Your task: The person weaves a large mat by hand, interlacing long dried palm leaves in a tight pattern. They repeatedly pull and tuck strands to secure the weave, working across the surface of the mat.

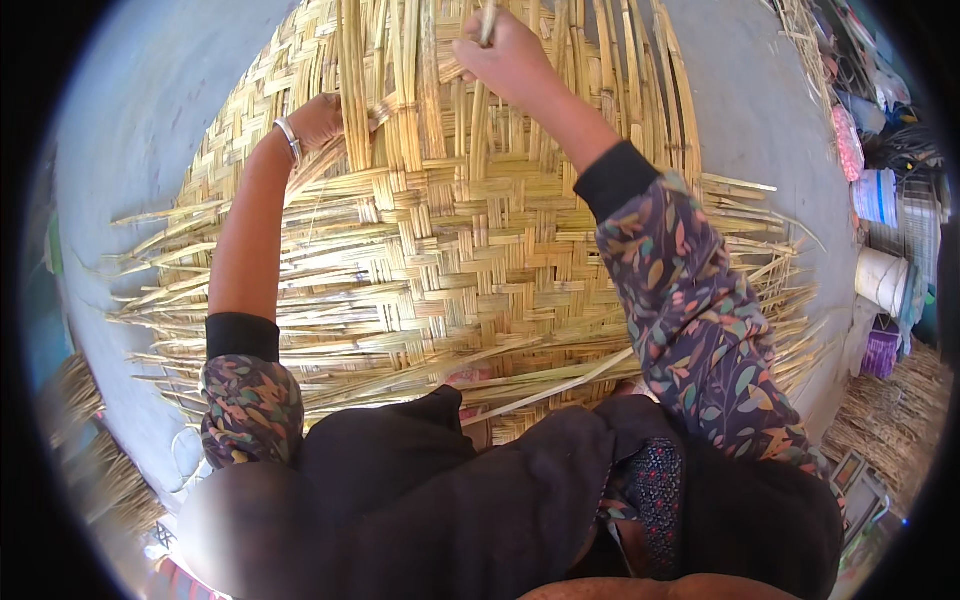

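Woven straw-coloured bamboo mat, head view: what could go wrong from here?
1. The right hand pinches one thin pale bamboo strip at the top edge; pulled hard or bent sharply, it could snap or splinter.
2. The left hand presses upright strips on the woven straw-coloured bamboo mat; if that grip lifts, the open weave there may loosen.
3. Loose strip ends stick out of the mat's edges, and bare skin could be scratched.

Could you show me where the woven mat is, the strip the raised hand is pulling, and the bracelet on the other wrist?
woven mat (440, 250), head view, on its finished plaited middle.
strip (487, 25), head view, on the part just above the right hand's grip.
bracelet (289, 140), head view, on the band across the left wrist.
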Demonstrator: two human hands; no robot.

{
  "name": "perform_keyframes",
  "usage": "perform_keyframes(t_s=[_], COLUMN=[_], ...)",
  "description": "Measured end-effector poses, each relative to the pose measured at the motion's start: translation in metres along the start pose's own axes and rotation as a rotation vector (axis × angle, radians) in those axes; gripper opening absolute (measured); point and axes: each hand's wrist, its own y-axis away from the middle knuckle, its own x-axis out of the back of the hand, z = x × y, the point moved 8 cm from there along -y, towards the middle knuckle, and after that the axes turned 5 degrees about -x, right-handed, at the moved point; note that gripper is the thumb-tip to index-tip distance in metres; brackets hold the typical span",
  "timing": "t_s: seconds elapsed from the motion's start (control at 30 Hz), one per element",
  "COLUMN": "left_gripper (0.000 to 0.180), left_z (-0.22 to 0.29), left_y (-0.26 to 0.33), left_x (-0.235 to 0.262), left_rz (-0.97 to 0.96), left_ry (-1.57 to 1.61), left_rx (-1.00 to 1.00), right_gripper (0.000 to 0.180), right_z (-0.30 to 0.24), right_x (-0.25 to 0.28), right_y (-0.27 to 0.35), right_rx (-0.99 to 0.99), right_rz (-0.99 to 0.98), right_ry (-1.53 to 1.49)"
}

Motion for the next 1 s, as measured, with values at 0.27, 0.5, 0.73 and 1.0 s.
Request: perform_keyframes(t_s=[0.27, 0.5, 0.73, 1.0], left_gripper=[0.029, 0.018, 0.017, 0.020], left_z=[0.032, 0.016, -0.023, -0.039], left_y=[0.017, 0.011, 0.000, -0.020], left_x=[-0.002, -0.002, 0.000, 0.000], left_rz=[0.009, -0.098, -0.030, -0.131], left_ry=[-0.410, -0.540, -0.535, -0.714], left_rx=[0.139, 0.126, 0.077, -0.070], right_gripper=[0.013, 0.012, 0.017, 0.024], right_z=[0.094, 0.111, 0.050, 0.081], right_x=[-0.015, -0.014, 0.042, 0.024], right_y=[0.075, 0.065, 0.054, 0.085], right_rx=[-0.463, -0.645, -0.311, -0.374], right_rz=[0.175, 0.196, 0.151, 0.127], right_ry=[-1.013, -1.075, -0.892, -0.377])
